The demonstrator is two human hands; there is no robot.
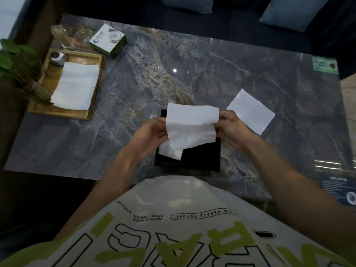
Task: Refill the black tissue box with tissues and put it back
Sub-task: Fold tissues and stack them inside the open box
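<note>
The black tissue box [202, 158] sits open on the marble table near its front edge, right below my hands. A white tissue [190, 126] is stretched above it, its lower corner drooping into the box. My left hand [152, 133] pinches the tissue's left edge and my right hand [231, 126] pinches its right edge. Another single white tissue [252, 110] lies flat on the table just beyond my right hand. A stack of white tissues [75, 87] rests on a wooden tray [96, 74] at the far left.
A green and white carton [108, 40], glassware [82, 37] and a small metal container [56, 57] stand at the back left. A potted plant [17, 60] is at the left edge. A green card [325, 65] lies at the far right corner. Cushions lie behind the table.
</note>
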